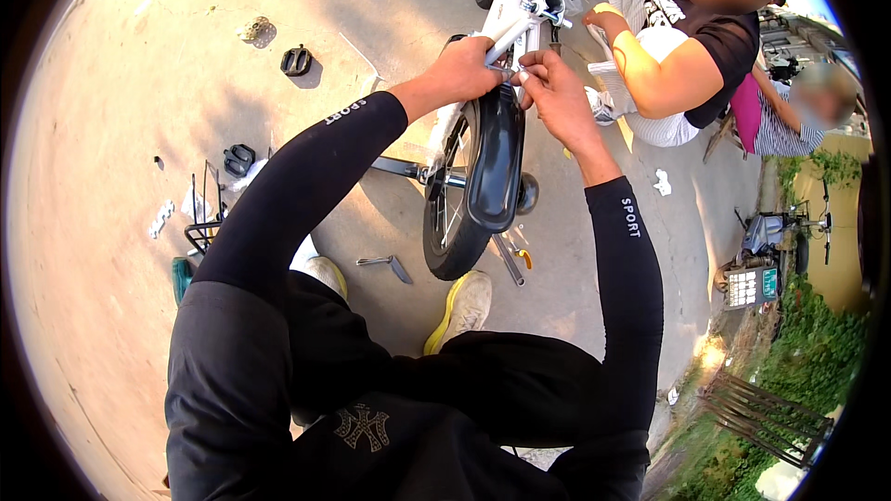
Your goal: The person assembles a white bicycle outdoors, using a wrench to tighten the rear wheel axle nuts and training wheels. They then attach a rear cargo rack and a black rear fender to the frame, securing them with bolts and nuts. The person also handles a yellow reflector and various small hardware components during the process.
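Note:
A small white bicycle [512, 9] stands in front of me on the concrete, its rear wheel [448, 232] between my feet. A black mudguard [495, 162] curves over that wheel. My left hand [464, 70] and my right hand [554, 93] meet at the top end of the mudguard, where it joins the white frame. Both hands pinch something small there; the part itself is hidden by my fingers. Black sleeves cover my forearms.
Across the bicycle another person in a black shirt [705, 46] crouches, a hand on the frame. Two black pedals [296, 60] [238, 160] lie on the ground at left, near a wire basket [206, 223]. A metal tool [385, 264] lies by my shoe.

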Tool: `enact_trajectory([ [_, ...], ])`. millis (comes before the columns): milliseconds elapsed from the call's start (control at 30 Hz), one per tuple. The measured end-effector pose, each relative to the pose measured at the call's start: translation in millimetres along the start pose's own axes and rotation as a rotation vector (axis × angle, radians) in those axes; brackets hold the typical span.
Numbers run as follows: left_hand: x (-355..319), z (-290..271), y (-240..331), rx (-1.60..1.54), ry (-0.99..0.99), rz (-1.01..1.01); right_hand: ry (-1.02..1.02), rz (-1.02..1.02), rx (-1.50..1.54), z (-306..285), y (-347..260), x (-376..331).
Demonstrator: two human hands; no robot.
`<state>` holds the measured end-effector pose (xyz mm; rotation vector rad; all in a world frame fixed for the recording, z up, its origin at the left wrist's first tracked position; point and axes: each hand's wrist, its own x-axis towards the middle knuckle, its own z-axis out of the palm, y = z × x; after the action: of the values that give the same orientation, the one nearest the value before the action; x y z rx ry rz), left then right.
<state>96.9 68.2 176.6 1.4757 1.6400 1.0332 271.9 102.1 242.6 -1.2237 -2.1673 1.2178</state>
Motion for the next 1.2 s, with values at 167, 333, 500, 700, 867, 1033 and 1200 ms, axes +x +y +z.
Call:
enact_trajectory([
  [167, 0, 1, 2, 0.061, -0.003, -0.009, 0.058, -0.149, -0.467, -1, -5, -2],
  [333, 4, 3, -7, -0.001, 0.013, 0.026, 0.044, -0.294, -0.558, -3, 6, -1],
  [500, 5, 6, -10, -0.058, 0.028, 0.062, 0.079, -0.264, -0.438, -1, 12, 0],
  [700, 3, 7, -10, -0.081, 0.060, 0.068, 0.043, -0.256, -0.282, -2, 17, 2],
  [867, 3, 5, -6, -0.042, 0.002, 0.037, 0.084, -0.190, -0.174, 0, 26, 4],
  [1033, 1, 3, -5, -0.038, -0.002, 0.015, 0.051, -0.235, -0.209, 0, 23, 4],
  [1200, 1, 3, -4, -0.069, -0.006, 0.020, 0.035, -0.267, -0.191, -2, 28, 3],
])
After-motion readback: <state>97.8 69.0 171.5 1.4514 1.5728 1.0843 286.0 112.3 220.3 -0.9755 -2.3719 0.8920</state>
